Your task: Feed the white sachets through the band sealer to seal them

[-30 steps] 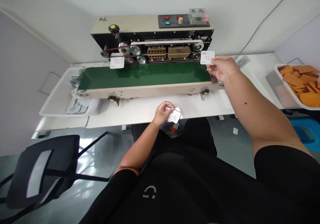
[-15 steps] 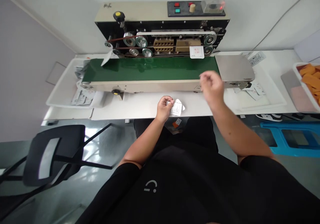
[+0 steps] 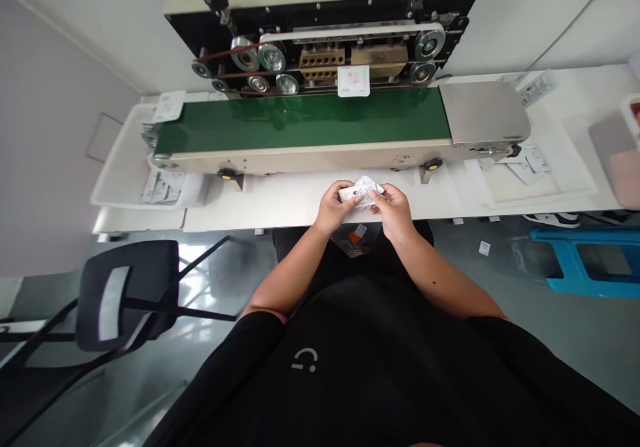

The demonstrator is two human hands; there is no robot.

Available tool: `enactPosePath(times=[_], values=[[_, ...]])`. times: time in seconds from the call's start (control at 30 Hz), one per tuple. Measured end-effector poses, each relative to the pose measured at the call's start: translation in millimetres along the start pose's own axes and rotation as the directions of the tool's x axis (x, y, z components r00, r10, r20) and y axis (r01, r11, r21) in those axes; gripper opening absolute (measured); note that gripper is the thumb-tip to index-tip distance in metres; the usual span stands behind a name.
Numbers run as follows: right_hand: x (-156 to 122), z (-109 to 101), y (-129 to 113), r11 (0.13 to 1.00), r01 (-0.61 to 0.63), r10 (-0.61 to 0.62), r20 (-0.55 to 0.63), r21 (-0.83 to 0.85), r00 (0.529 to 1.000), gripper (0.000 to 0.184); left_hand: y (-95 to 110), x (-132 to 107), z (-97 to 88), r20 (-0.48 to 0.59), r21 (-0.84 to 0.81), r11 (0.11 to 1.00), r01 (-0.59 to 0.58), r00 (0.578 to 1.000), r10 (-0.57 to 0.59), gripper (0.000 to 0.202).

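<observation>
Pkts in hand: white pkts (image 3: 357,194), overlapped in a small fanned stack at the front of the bench (image 3: 260,202), close to the body — prob. so both hands reach w/o stretching.
L hand: left hand (image 3: 332,208) has fingers clamped on the stack's left side, thumb on top, prob. to steady it.
R hand: right hand (image 3: 396,212) has fingers clamped on the right edge, thumb on top; likely stops loose layers splaying.
Machine: one pkt (image 3: 353,81) at the front of the machine (image 3: 320,4), by the brass blocks — upper edge apparently nipped there, which would keep it up; can't tell if it touches the green belt (image 3: 310,127).
Belt's left end: another pkt (image 3: 169,106) partly past the end, above the left tray (image 3: 111,179), prob. put there as a catcher.
R side: right tray (image 3: 575,184), more pkts inside, partly under the steel plate (image 3: 485,115).
</observation>
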State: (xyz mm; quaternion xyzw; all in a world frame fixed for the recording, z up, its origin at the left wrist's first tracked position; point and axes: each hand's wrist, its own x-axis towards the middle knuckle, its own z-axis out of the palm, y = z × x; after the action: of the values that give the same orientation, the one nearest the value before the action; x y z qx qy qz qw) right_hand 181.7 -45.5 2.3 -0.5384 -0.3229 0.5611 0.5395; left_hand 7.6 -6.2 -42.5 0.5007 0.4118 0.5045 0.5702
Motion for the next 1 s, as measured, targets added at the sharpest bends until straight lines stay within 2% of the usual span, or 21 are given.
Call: enactPosePath(times=[0.13, 0.27, 0.43, 0.53, 0.63, 0.73, 0.8, 0.9, 1.0], values=[[-1, -1, 1, 0.980, -0.086, 0.071, 0.088, 0.178, 0.994, 0.055, -1, 3, 1.4, -0.036, -0.107, 0.994, 0.031, 0.999, -0.035, 0.052], [-3, 2, 5, 0.976, -0.159, 0.135, 0.156, 0.152, 0.979, 0.062, -2, 3, 0.1, -0.046, -0.239, 0.966, 0.095, 0.993, -0.109, 0.058], [-1, 0, -5, 0.999, 0.024, -0.025, -0.029, -0.037, 0.999, 0.057, -1, 1, -3.1, -0.047, -0.261, 0.960, 0.102, 0.992, -0.119, 0.061], [9, -13, -38, 0.983, 0.128, -0.143, -0.120, -0.131, 0.982, 0.051, 0, 1, -3.6, -0.061, -0.262, 0.960, 0.095, 0.992, -0.115, 0.061], [29, -33, -89, 0.969, 0.204, -0.220, -0.106, -0.140, 0.970, 0.039, 2, 2, -3.0, -0.062, -0.267, 0.959, 0.100, 0.991, -0.121, 0.062], [56, -51, -146, 0.962, 0.201, -0.224, -0.112, -0.185, 0.968, 0.028, 3, 3, -2.4, -0.064, -0.273, 0.955, 0.111, 0.989, -0.133, 0.062], [74, -59, -175, 0.963, 0.163, -0.203, -0.178, -0.216, 0.963, 0.020, 4, 3, -2.3, -0.053, -0.273, 0.955, 0.116, 0.989, -0.135, 0.061], [99, -62, -201, 0.959, 0.119, -0.191, -0.277, -0.256, 0.942, 0.021, 5, 3, -2.5, -0.032, -0.272, 0.955, 0.115, 0.991, -0.128, 0.060], [118, -57, -209, 0.949, 0.095, -0.183, -0.276, -0.301, 0.944, 0.022, 5, 2, -2.5, -0.034, -0.271, 0.956, 0.115, 0.991, -0.129, 0.060]])
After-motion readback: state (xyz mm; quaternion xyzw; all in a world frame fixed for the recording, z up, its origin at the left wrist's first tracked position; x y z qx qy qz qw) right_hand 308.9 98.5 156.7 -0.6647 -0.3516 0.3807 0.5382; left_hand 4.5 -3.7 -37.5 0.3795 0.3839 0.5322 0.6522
